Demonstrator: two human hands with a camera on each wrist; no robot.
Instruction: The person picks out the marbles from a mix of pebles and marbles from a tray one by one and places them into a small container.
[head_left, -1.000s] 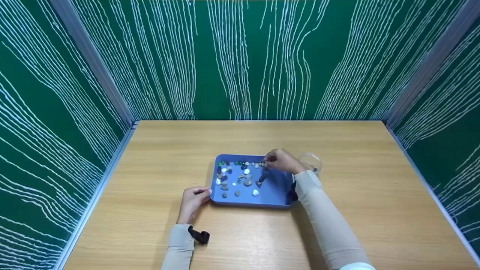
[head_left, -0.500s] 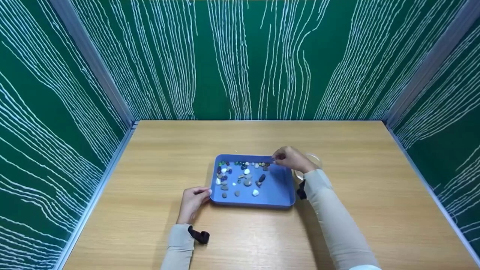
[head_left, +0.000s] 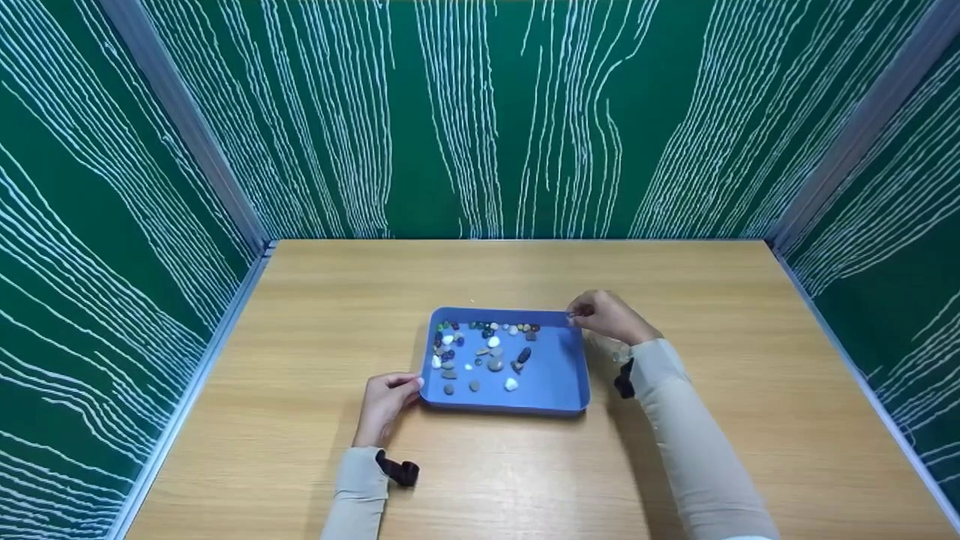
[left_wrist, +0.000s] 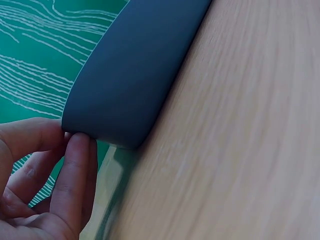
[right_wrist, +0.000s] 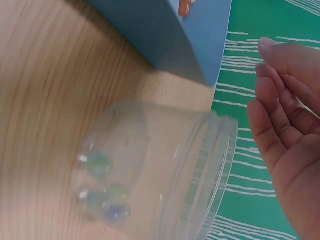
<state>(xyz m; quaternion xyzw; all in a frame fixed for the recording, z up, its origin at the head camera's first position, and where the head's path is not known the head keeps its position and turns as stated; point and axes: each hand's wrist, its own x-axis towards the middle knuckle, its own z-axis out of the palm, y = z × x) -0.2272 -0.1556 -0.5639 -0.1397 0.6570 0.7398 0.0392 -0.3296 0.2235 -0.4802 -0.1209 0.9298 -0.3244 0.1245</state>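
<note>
A blue rectangular tray (head_left: 553, 382) holds several pebbles and glass marbles, mostly across its left and middle parts. White pebbles, such as one pebble (head_left: 511, 385) near the front, lie among grey and dark ones. At the tray's front-left corner my left hand (head_left: 384, 405) pinches the rim; the left wrist view shows thumb and fingers (left_wrist: 75, 170) at that corner. My right hand (head_left: 611, 315) is above the back-right corner, its fingers loosely bent with nothing visible between them in the right wrist view. Below it stands a clear jar (right_wrist: 172, 155) with several marbles (right_wrist: 100, 164) inside.
Everything stands on a wooden table (head_left: 300, 322). Green panels (head_left: 405, 150) with white wavy lines rise behind and at both sides. In the head view, the right hand and wrist partly hide the jar. A dark strap (head_left: 397, 470) hangs at the left wrist.
My right hand has moved right, from over the tray's back row of marbles to its back-right corner, near the jar. The left hand has stayed at the front-left corner.
</note>
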